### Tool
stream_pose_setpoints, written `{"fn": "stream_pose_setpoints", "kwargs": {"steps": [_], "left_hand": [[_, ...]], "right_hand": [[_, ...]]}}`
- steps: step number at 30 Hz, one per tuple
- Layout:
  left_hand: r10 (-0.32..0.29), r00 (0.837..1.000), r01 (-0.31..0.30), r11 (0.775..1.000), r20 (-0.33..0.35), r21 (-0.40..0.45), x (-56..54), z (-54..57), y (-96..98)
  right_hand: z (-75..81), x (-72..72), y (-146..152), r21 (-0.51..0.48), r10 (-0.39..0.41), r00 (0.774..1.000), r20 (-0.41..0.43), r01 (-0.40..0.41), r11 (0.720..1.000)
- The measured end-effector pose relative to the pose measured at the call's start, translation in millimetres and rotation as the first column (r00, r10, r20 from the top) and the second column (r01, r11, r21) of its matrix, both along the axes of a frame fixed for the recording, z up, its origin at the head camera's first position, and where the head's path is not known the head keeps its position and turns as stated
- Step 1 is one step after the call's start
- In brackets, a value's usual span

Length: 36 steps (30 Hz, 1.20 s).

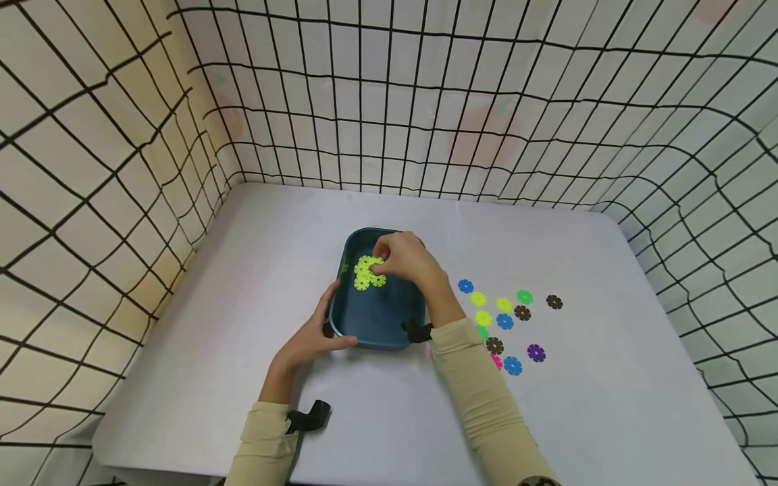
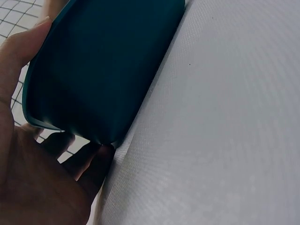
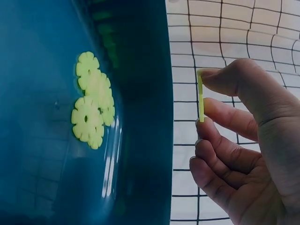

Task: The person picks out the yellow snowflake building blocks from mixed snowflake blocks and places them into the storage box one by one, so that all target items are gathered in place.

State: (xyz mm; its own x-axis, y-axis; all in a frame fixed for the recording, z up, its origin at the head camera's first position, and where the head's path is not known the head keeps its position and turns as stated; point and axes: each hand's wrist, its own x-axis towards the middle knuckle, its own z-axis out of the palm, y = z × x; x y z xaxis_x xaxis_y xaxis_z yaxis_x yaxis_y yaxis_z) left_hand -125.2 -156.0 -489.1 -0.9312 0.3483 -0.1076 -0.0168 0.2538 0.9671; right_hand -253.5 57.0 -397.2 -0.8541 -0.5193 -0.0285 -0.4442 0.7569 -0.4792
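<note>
Placing step in hand: yellow disc (image 3: 201, 101) held at blue bin (image 1: 379, 314), release looks next

Right grip (image 1: 406, 256) pinches one yellow disc at its edges, thumb against fingers, disc edge-on in the right wrist view; head view puts the fingertips inside the bin outline, by the yellow pile (image 1: 363, 277) - can't tell the height, or if the held disc touches the pile

Pile lies on the bin floor, just left of and below the right grip, discs overlapping; only yellow ones show in there

Left grip (image 1: 308, 341) holds the bin at its near-left corner, thumb on the near rim, fingers against the outside; bin sits upright on the worktop (image 1: 608, 351), directly ahead and right of this grip

Right of the right grip, outside the bin: loose discs, incl. three yellow discs (image 1: 483, 318), plus blue discs (image 1: 513, 366), green discs (image 1: 525, 296), brown discs (image 1: 522, 312), a purple disc (image 1: 536, 353) and a pink disc (image 1: 496, 362) partly behind the right sleeve (image 1: 486, 405)

My read: colour sort, partway, since yellow ones lie outside too. Next move calls for lowering the disc close to the pile and parting thumb from fingers, left grip bracing the bin. After that, a reach right for another yellow; thin flat discs probably need a fingernail or a slide to lift
</note>
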Motion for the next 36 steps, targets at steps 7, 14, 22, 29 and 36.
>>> {"fn": "stream_pose_setpoints", "kwargs": {"steps": [7, 14, 22, 29, 36], "left_hand": [[0.005, 1.0, -0.004, 1.0, 0.009, -0.008, 0.8, -1.1, 2.6], [-0.001, 1.0, 0.001, 1.0, 0.028, 0.015, 2.0, -3.2, 5.7], [0.006, 0.999, -0.007, 1.0, 0.036, 0.025, 1.7, -2.6, 4.4], [0.003, 1.0, -0.004, 1.0, 0.03, 0.025, 0.3, -2.4, 3.9], [0.005, 1.0, -0.006, 1.0, 0.03, 0.021, -0.6, -2.4, 3.6]], "right_hand": [[-6.7, -3.3, -5, 0.007, -0.001, 1.0, 0.022, 0.001, 1.0], [-15.9, -4.7, -8, 0.046, -0.005, 0.999, 0.044, 0.003, 0.999], [-26.9, -8.7, -5, 0.066, -0.012, 0.997, 0.079, 0.006, 0.998], [-32.7, -12.2, -6, 0.126, 0.0, 0.993, 0.116, -0.015, 0.992], [-36.6, -13.5, -7, 0.148, 0.003, 0.988, 0.152, -0.026, 0.989]]}}
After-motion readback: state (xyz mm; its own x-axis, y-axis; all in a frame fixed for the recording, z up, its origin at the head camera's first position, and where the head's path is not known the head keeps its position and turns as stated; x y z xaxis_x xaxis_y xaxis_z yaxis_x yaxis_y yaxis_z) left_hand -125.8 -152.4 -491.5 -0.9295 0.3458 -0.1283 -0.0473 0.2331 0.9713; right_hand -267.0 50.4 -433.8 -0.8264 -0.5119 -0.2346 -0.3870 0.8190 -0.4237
